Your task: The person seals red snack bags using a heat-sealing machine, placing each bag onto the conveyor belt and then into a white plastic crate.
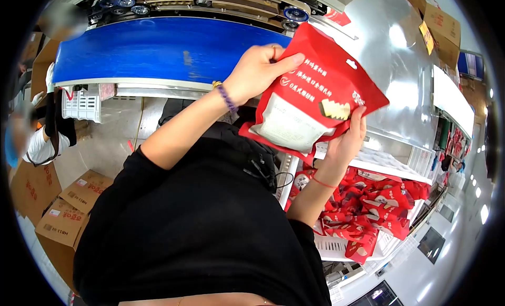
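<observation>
A red snack bag [321,93] with white lettering and a pale label panel is held up before me, tilted, above the metal work surface. My left hand [255,72] grips its upper left edge, thumb across the front; a purple bead bracelet circles that wrist. My right hand [347,140] is closed on the lower right edge, with some fingers hidden behind the bag. Below my right forearm, a white crate [329,248] holds many similar red bags [386,201], heaped loosely.
A blue conveyor belt [152,51] runs ahead on the left, with rollers behind it. The shiny metal surface [389,43] lies to the right. Cardboard boxes [63,216] stand at the lower left, near a co-worker in a white top [44,145]. Another carton [442,32] sits at the far right.
</observation>
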A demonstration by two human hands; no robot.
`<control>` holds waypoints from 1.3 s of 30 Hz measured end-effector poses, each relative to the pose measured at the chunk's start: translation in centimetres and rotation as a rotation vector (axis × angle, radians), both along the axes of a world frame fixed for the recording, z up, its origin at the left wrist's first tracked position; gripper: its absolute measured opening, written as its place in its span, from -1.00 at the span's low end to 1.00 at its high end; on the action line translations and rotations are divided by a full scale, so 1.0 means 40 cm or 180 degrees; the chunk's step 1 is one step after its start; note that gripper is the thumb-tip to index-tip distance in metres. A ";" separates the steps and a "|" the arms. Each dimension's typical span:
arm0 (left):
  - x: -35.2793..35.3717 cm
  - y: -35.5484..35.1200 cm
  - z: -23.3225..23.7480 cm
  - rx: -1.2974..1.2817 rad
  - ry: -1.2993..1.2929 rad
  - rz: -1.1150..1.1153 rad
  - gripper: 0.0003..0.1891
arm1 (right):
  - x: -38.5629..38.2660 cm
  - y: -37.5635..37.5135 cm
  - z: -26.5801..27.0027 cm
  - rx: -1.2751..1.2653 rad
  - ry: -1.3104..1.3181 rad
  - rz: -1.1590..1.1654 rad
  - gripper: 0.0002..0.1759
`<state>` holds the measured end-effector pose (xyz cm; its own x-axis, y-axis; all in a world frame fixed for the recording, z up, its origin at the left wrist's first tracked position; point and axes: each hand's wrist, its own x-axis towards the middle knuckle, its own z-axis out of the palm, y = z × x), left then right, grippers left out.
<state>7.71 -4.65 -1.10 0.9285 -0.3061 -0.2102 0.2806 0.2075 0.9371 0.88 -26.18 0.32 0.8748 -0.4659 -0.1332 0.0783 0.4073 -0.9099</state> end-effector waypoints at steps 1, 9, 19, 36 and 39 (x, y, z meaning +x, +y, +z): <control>0.024 -0.002 0.001 0.1116 -0.0696 0.0039 -0.62 | 0.015 -0.018 -0.019 0.0024 0.0161 -0.0013 -0.65; 0.107 -0.111 -0.019 -0.0004 0.0183 0.0312 -0.77 | 0.091 -0.128 0.018 -0.1001 0.0049 -0.0202 -0.83; 0.179 -0.012 -0.079 0.0049 0.0313 0.0697 -0.67 | 0.220 -0.107 -0.020 -0.1829 -0.0157 0.0157 -0.67; -0.179 0.336 0.207 0.0356 -0.0283 -0.2181 -0.62 | 0.242 0.153 0.003 -0.1645 0.0189 0.1166 -0.76; -0.197 0.246 0.242 0.0154 -0.0306 -0.2570 -0.66 | 0.120 0.042 0.009 -0.2033 0.0064 0.0747 -0.78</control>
